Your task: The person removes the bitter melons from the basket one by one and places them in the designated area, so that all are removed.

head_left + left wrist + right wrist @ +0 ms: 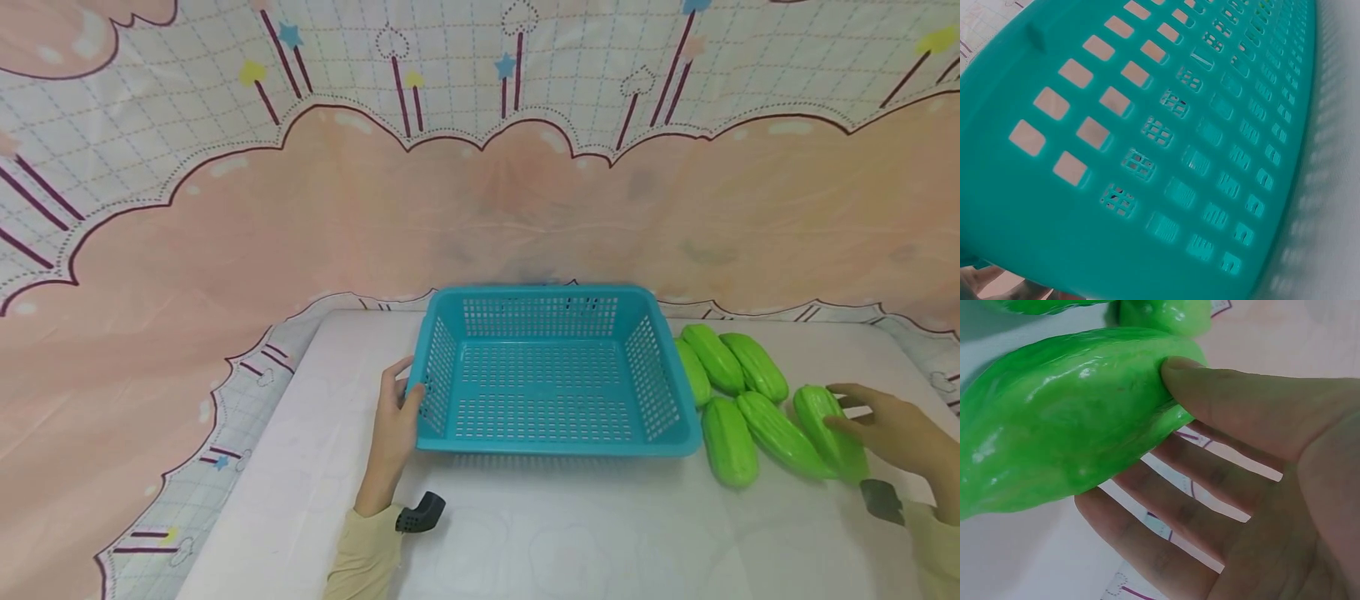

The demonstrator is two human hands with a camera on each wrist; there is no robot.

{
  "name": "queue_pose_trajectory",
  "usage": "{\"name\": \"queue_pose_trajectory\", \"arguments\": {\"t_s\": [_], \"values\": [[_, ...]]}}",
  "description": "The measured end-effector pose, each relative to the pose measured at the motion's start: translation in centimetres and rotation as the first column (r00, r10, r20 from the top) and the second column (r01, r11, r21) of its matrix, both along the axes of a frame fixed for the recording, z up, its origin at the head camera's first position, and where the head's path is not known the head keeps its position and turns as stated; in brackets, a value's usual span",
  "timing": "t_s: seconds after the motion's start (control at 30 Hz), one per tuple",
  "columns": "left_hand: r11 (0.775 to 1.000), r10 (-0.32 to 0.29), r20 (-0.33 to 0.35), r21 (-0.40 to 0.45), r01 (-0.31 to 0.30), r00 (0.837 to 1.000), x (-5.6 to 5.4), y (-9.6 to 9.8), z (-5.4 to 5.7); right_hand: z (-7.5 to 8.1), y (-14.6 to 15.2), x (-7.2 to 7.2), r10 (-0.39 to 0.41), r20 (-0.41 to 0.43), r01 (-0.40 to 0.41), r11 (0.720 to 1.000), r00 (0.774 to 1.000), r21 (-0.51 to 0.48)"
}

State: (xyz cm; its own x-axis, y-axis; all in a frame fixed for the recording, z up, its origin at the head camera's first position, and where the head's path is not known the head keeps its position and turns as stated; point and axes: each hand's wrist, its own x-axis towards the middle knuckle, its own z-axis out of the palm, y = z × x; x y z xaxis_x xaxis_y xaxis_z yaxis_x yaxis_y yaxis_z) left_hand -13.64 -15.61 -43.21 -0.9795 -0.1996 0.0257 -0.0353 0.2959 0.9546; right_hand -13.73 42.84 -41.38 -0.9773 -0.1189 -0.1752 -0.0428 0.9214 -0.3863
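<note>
A turquoise plastic basket [540,454] with slotted walls stands on the white table; nothing lies inside it. My left hand [395,412] grips its left rim, thumb over the edge and fingers outside. In the left wrist view the perforated wall of the basket [1085,237] fills most of the picture, and only a few fingers [991,284] show at the lower corner. At the right, my right hand [892,425] pinches a glossy green ridged gourd [821,417]. The right wrist view shows the thumb on top of this gourd [1085,412] and the other fingers along its lower side.
Several more green gourds lie right of the basket, among them one in front [730,442], a long one [783,433] beside the held gourd, and one farther back [753,367]. A patterned cloth backdrop [495,208] hangs behind the white table [562,533].
</note>
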Motion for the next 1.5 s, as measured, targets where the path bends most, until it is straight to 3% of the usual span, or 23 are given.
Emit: {"name": "queue_pose_trajectory", "arguments": {"t_s": [0.63, 1.17, 1.27, 1.5], "values": [[1.000, 0.000, -0.010, -0.005, 0.000, 1.000, 0.0, 0.1, 0.0, -0.6, 0.3, -0.2, 0.011, 0.008, -0.011, 1.000, 1.000, -0.003], [0.999, -0.011, -0.005, -0.048, 0.011, 1.000, 0.0, 0.0, 0.1, -0.1, 0.0, -0.3, 0.017, 0.003, -0.017, 1.000, 1.000, 0.010], [0.996, -0.003, -0.004, -0.086, 0.002, 1.000, 0.0, 0.0, 0.1, 0.2, -0.4, -0.1, 0.020, -0.021, -0.020, 1.000, 1.000, 0.001], [0.985, -0.005, -0.075, -0.174, -0.008, 0.997, 0.2, -0.2, 1.0, 1.2, -1.9, 0.2, 0.028, -0.124, -0.037, 0.997, 0.992, -0.071]]}}
